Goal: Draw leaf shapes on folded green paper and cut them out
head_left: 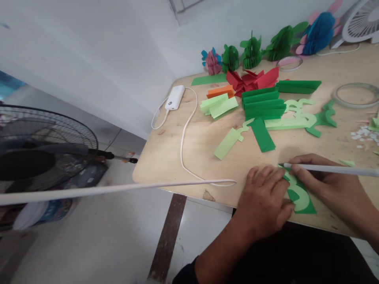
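Note:
Near the table's front edge, a light green paper cutout (301,197) lies on a dark green paper piece (309,208). My left hand (265,199) rests flat over its left side, fingers extended and pressing on the paper. A slim white pen (334,169) is gripped in my right hand (325,179), its dark tip at the top of the green paper. Beyond my hands lie a dark green folded strip (263,135) and a light green strip (227,145) with a curved end.
Folded green papers (263,104), red papers (251,82) and tape rolls (357,95) lie farther back. Honeycomb paper figures (251,52) line the wall beside a small white fan (361,23). A white cable (182,142) crosses the left side, joined to a power bank (175,98).

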A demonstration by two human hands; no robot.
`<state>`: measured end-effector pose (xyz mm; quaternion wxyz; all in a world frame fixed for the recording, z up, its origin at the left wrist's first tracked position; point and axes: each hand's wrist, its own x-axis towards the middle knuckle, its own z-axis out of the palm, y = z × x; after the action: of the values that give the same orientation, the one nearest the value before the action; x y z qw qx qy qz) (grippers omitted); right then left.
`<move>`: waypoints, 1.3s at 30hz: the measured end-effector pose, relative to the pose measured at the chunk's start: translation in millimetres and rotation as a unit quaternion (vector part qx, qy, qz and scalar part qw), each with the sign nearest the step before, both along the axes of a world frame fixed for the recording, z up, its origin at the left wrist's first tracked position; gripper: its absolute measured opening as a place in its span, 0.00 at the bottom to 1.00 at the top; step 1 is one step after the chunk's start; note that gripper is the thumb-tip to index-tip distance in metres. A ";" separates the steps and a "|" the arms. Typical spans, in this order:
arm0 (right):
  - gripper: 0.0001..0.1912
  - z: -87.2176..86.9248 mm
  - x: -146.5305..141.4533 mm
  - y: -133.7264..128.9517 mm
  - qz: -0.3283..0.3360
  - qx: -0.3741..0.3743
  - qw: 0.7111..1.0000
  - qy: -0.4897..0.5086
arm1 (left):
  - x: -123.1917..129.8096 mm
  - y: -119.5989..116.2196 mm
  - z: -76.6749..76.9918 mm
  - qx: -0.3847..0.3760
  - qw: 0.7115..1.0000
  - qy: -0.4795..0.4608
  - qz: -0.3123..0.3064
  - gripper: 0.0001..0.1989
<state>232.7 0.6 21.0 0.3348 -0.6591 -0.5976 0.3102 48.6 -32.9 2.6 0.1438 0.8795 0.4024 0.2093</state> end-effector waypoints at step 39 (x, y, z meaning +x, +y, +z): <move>0.23 1.6 12.0 -19.6 -0.003 0.034 0.997 -0.074 | 0.9 1.4 -2.8 -0.004 1.000 0.016 -0.002 0.20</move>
<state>244.7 -19.0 22.6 0.3128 -0.6702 -0.6290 0.2395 49.5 -31.5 -0.2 0.1410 0.8828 0.4040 0.1940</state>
